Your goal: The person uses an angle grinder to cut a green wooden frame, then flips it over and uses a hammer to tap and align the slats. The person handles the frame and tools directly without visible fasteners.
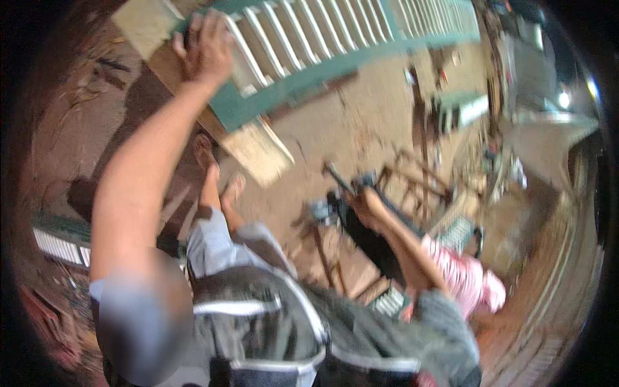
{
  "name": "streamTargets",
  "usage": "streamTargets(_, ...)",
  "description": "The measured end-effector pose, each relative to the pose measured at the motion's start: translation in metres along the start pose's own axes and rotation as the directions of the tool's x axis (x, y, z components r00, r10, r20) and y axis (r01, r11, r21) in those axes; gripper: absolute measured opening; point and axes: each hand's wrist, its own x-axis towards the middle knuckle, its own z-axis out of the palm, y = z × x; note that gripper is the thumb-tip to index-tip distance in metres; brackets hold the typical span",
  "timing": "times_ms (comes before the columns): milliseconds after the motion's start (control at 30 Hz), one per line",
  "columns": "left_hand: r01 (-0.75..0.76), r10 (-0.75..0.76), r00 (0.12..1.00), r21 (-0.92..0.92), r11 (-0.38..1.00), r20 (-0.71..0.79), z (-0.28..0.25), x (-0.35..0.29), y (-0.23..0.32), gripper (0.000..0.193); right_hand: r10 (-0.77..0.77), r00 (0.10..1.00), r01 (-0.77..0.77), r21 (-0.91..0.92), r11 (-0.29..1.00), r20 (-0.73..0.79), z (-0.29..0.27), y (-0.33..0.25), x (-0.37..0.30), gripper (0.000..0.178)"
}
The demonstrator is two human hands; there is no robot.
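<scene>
At the upper left, my left hand (209, 51) lies over the end of a green louvered shutter (242, 113) with pale slats. Its fingers are spread on the frame, slightly blurred. The shutter stretches away to the upper right. A wooden board (261, 153) shows beneath its near end. Right of the middle, well apart from the shutter, my right hand (366, 208) is closed round a hammer (338, 176). The hammer points to the upper left, and motion blur softens its head.
Wooden frames or trestles (416, 177) stand beyond my right hand. A green-and-white slatted piece (463, 115) is farther back. Close on my right is a person in a pink striped top (454, 274). Scraps lie on the brown ground, and another slatted panel (61, 247) is at the left.
</scene>
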Motion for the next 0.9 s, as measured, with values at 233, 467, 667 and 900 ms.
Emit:
streamTargets(233,0.069,-0.066,0.996,-0.037,0.997,0.068,-0.029,0.017,0.005,0.049,-0.298,0.788,0.582,0.494,0.646,-0.539,-0.160,-0.077,-0.013,0.024)
streamTargets(467,0.023,-0.021,0.999,-0.108,0.994,0.025,-0.019,0.007,0.013,0.048,-0.017,0.998,0.018,0.007,1.000,-0.054,-0.020,-0.054,0.055,0.042)
streamTargets(667,0.083,-0.077,0.994,-0.076,0.994,0.076,-0.030,0.002,0.011,0.048,-0.370,0.757,0.602,0.355,0.715,-0.538,-0.147,-0.114,0.002,0.031)
streamTargets(900,0.049,-0.043,0.998,-0.113,0.992,0.050,-0.024,0.002,0.014,0.048,-0.049,0.977,0.076,0.123,0.990,-0.208,0.019,-0.009,0.056,0.040)
